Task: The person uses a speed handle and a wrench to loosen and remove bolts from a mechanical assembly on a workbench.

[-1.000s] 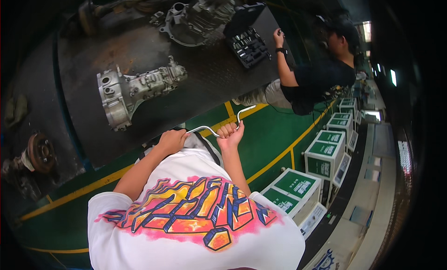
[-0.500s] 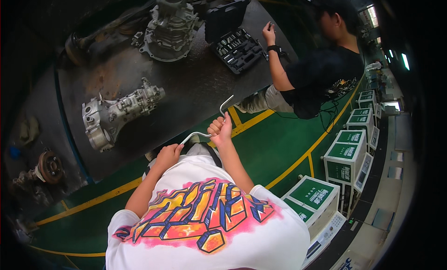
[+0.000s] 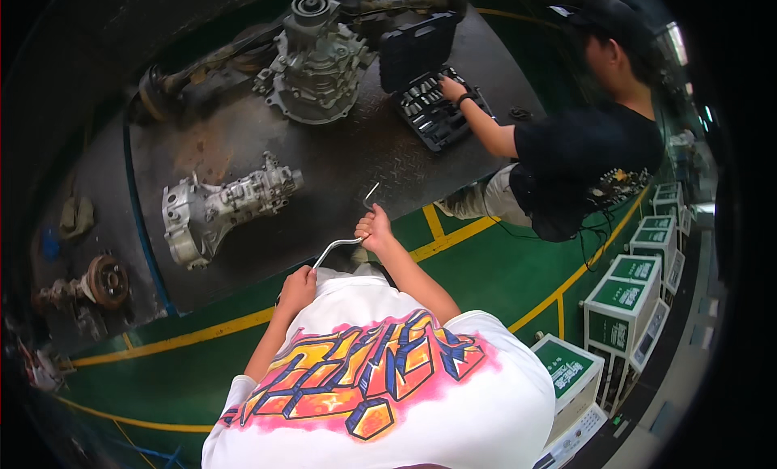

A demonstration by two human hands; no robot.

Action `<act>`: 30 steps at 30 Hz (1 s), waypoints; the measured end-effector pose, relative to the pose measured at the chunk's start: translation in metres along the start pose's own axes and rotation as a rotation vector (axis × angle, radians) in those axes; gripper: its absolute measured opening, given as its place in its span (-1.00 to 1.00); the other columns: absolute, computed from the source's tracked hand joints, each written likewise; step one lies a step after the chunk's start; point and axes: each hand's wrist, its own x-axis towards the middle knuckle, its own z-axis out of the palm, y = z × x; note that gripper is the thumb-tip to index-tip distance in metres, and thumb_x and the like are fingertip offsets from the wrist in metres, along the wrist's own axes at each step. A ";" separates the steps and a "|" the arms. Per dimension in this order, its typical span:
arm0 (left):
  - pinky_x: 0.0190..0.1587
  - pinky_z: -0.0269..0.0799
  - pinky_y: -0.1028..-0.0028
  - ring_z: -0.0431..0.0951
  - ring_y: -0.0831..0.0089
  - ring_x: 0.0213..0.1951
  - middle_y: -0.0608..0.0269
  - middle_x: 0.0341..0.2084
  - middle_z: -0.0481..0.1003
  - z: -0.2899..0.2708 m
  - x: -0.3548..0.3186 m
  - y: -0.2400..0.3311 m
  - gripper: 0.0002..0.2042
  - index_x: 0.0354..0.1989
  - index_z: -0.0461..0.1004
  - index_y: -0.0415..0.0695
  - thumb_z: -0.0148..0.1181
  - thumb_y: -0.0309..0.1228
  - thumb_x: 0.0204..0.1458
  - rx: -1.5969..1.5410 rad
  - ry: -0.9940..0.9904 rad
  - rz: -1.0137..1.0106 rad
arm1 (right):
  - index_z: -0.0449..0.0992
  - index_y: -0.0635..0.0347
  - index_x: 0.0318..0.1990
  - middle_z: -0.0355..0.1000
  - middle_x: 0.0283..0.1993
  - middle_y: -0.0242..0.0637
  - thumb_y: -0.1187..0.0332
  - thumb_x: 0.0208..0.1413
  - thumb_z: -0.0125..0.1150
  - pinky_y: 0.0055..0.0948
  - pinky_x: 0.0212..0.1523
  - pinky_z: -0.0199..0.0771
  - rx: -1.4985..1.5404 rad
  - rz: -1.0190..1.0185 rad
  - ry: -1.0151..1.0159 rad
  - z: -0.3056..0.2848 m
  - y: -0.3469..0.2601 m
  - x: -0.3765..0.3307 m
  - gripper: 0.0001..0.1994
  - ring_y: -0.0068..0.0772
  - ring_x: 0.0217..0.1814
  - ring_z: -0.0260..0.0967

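I've got one bent metal rod, bare silver, smooth and thin, cranked in several bends. It's in front of the white T-shirt, at the worktop's near edge. Left hand is closed round the lower end; right hand is wrapped round it further up, thumb uppermost. Free end sticks out past the right fist, angled away from the body and overlapping the worktop in my view; height over it I can't tell.

Count: two gearbox housings, one lying on its side, one upright. One open black socket case; sockets too small to count. One co-worker's hand in the case. One rusty brake drum far left, beyond a blue edge strip. Four green-and-white cabinets I can make out on the right.

Near edge runs diagonally just ahead of both fists. Dark plate spans the gap between lying housing and case. Green floor opens to the right, up to the cabinets.
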 end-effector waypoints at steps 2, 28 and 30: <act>-0.10 0.42 0.05 0.52 -0.19 -0.15 -0.21 -0.26 0.54 -0.006 0.005 0.005 -0.65 -0.19 0.51 -0.25 -0.08 -0.19 0.26 0.001 -0.024 0.020 | 0.11 -0.11 -0.64 -0.19 -0.79 -0.60 -0.02 0.30 -0.10 -0.54 -0.77 -0.27 -0.003 -0.027 0.006 0.007 -0.003 0.010 -0.55 -0.63 -0.83 -0.25; -0.31 0.36 -0.02 0.50 -0.17 -0.32 -0.10 -0.48 0.49 0.056 0.211 0.018 -0.73 -0.34 0.30 -0.15 -0.07 -0.20 0.28 0.219 0.014 0.192 | 0.32 -0.02 0.03 0.35 0.10 -0.20 0.26 0.13 0.09 -0.35 0.24 0.24 -3.002 -1.392 -0.106 -0.011 -0.333 0.172 -0.69 -0.34 0.21 0.26; -0.28 0.35 0.01 0.48 -0.13 -0.30 -0.08 -0.46 0.47 0.063 0.219 0.022 -0.75 -0.33 0.32 -0.15 -0.05 -0.22 0.28 0.220 0.038 0.158 | 0.45 -0.10 -0.31 0.40 -0.10 -0.34 0.25 0.03 0.18 -0.41 0.10 0.30 -3.339 -1.629 -0.593 0.064 -0.338 0.171 -0.92 -0.42 0.11 0.25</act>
